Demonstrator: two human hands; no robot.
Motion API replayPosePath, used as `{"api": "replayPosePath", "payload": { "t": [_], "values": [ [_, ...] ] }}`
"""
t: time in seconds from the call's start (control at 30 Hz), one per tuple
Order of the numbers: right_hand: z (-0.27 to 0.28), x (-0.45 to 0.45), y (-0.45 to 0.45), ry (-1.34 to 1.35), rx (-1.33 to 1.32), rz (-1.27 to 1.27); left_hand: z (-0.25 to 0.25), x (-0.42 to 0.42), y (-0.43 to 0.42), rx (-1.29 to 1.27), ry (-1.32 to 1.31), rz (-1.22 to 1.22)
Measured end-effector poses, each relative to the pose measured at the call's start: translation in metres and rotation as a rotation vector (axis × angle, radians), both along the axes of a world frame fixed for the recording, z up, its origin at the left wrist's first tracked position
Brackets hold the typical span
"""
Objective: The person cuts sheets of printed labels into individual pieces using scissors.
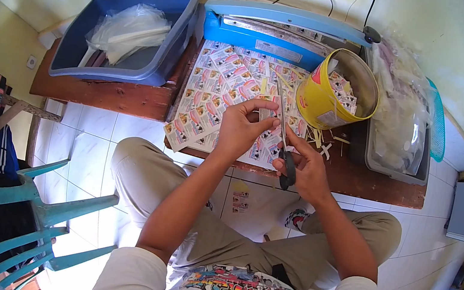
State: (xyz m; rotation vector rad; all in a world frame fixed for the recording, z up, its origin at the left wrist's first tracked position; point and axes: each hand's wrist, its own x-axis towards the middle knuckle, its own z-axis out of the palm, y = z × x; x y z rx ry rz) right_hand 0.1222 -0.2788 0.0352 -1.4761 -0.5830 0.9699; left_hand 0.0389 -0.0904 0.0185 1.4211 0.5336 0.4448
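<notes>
My right hand [306, 168] is closed around the black handles of a pair of scissors [286, 172], whose blades point away from me. Close to the blades, my left hand [242, 128] pinches a small printed paper label [267, 114], partly covered by the fingers. Beneath both hands, printed label sheets [205, 104] lie spread and overlapping on a low wooden table [353, 181]. Right of the scissors, a yellow bucket [319, 101] leans tilted, with cut labels [342, 90] inside. Thin paper strips [322, 144] are scattered below it.
A blue paper cutter [261, 37] stands behind the sheets. To the left is a blue tub [162, 70] with plastic bags [128, 31]. A dark tray [371, 158] at right holds more bags. A green plastic chair [55, 208] stands on the floor at left.
</notes>
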Motion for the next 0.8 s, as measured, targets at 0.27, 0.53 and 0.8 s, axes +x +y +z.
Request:
{"api": "replayPosePath", "payload": {
  "t": [0.27, 0.53, 0.8],
  "values": [
    [-0.0015, 0.0009, -0.0015, -0.043, 0.000, 0.022, -0.0041, 0.0015, -0.0001, -0.018, -0.037, 0.004],
    [-0.0035, -0.0002, -0.0016, -0.087, -0.008, 0.020, -0.0045, 0.0013, 0.0001, -0.048, -0.042, -0.001],
    [-0.0053, -0.0004, -0.0020, -0.120, -0.004, 0.026, -0.0035, 0.0005, -0.0005, -0.041, -0.034, 0.005]
  ]
}}
